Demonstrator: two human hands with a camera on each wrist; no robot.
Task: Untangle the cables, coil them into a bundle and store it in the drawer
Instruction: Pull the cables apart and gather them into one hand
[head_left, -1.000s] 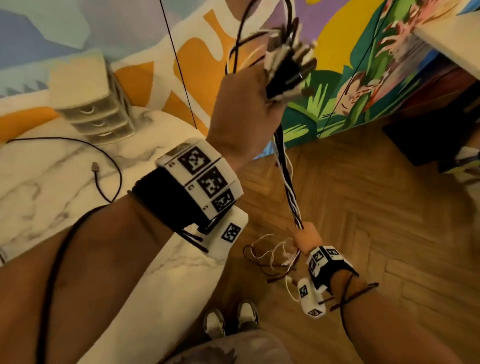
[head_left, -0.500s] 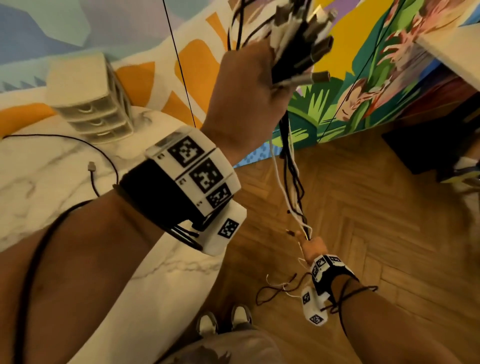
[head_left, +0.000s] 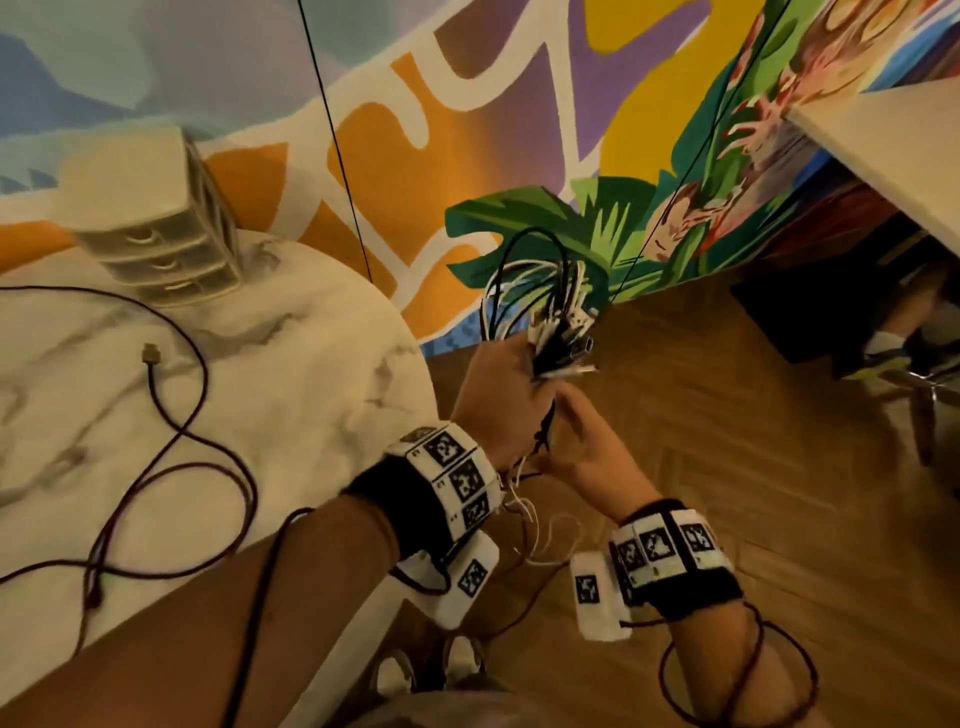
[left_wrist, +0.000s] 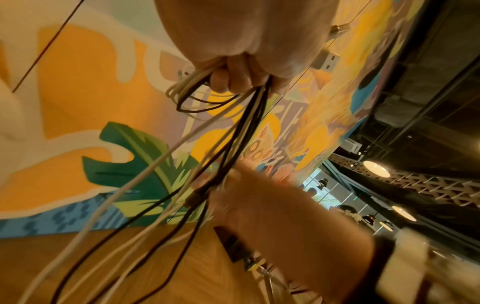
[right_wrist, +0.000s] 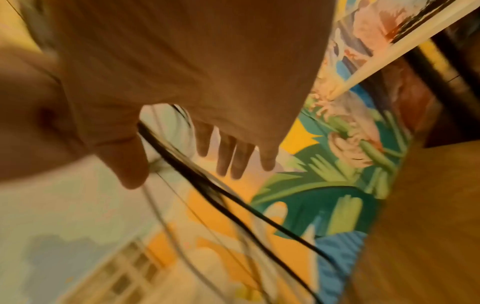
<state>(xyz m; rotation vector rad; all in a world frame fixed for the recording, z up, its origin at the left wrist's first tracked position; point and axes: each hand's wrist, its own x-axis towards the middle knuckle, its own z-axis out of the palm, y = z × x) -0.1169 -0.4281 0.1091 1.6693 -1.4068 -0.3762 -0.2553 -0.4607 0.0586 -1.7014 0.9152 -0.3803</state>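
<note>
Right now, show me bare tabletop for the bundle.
Bare marble lies right of the plug, toward the table's round edge, below the drawer unit. The near left is crowded with the dark cable's loops.

Two hands are in view, the left hand (head_left: 496, 400) and the right hand (head_left: 587, 447), each with one marker-covered wristband. There is one bunch of cables (head_left: 545, 306) in black and white, too many and too overlapped to count strand by strand, and one separate dark cable (head_left: 171, 415) on the one marble table (head_left: 291, 374). One drawer unit (head_left: 156, 228) stands there, showing three drawers.
</note>
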